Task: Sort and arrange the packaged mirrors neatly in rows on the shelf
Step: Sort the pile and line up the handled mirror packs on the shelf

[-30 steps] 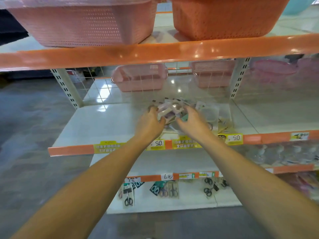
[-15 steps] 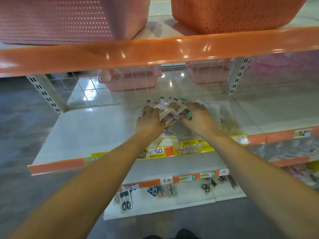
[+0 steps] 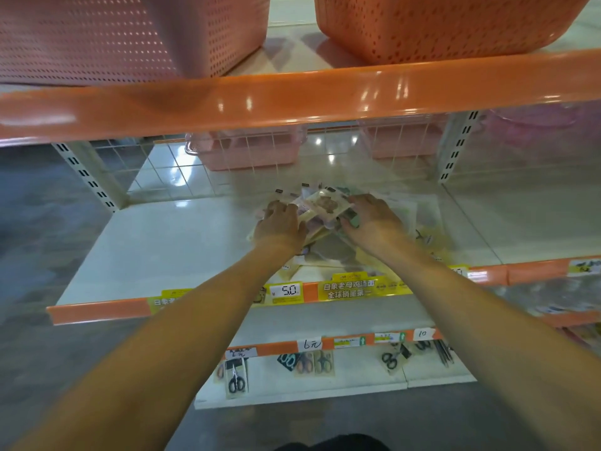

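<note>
We grip a fanned stack of packaged mirrors (image 3: 320, 206) with left hand (image 3: 279, 224) and right hand (image 3: 374, 219), mid white shelf (image 3: 156, 245); bare shelf lies leftward, orange lip (image 3: 97, 312) in front. Versus earlier: shelves larger in view, grip unchanged.

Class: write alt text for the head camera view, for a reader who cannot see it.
Two bare hands, left hand and right hand, hold a loose bundle of packaged mirrors over a white shelf. Pink baskets stand behind; packaged scissors lie on the shelf below.
</note>
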`<act>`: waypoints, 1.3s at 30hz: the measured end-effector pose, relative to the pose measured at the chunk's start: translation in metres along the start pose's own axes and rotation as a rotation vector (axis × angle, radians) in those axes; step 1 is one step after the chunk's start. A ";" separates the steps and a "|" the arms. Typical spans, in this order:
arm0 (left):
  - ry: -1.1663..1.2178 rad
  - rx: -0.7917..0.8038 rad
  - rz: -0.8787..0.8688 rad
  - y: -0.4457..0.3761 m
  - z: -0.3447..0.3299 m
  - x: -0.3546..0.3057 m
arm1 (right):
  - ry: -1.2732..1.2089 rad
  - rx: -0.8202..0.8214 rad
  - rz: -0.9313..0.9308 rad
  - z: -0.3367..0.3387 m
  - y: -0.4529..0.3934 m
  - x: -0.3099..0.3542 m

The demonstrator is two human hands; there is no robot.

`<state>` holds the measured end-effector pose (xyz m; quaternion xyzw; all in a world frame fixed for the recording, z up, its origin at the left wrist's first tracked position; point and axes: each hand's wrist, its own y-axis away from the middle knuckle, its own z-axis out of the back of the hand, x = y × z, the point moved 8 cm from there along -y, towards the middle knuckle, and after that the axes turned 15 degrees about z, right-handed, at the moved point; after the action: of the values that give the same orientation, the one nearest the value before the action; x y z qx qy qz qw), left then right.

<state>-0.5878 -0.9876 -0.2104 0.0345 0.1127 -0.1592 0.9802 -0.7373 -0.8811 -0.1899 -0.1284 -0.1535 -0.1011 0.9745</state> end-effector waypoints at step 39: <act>0.088 0.087 0.048 -0.003 -0.024 -0.022 | -0.061 0.048 -0.028 -0.010 -0.008 -0.007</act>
<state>-0.6139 -0.9819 -0.2288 0.0865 0.1480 -0.1385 0.9754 -0.7434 -0.8905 -0.1999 -0.1059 -0.1872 -0.1071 0.9707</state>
